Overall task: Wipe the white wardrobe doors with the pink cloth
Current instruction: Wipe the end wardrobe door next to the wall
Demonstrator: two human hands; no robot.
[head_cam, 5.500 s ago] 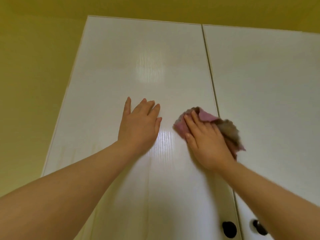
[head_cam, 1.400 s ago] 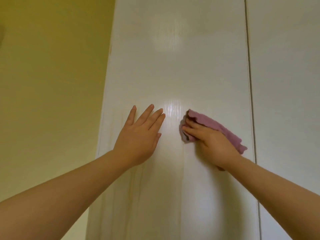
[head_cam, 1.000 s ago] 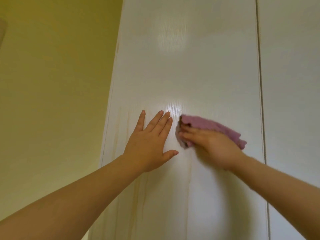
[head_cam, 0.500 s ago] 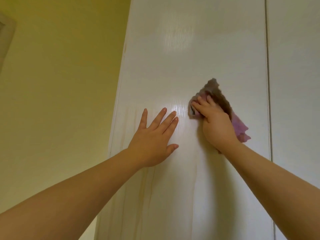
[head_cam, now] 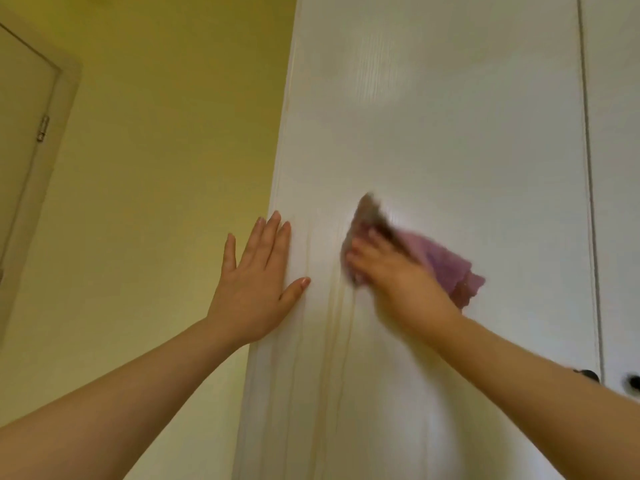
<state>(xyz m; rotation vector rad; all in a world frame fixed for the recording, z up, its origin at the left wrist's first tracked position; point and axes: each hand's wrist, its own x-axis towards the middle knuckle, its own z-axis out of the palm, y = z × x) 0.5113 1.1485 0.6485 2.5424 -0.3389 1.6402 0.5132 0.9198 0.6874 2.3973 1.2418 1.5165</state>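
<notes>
Now: left hand (head_cam: 256, 282) flat, fingers straight, braces door (head_cam: 450, 133) near its 9 o'clock edge, likely for balance; right hand (head_cam: 398, 275) presses cloth (head_cam: 446, 268) mid-door, at 3 o'clock of left; blurred, finger curl unclear.

Surfaces: white wardrobe door (head_cam: 450, 133), semi-gloss, fine vertical wood-grain texture, soft highlights. pink cloth (head_cam: 446, 268), soft matt fabric, blurred. yellow wall (head_cam: 156, 168), matt paint. small hinge (head_cam: 42, 128), silvery metal. dark round knob (head_cam: 633, 381), glossy.
</notes>
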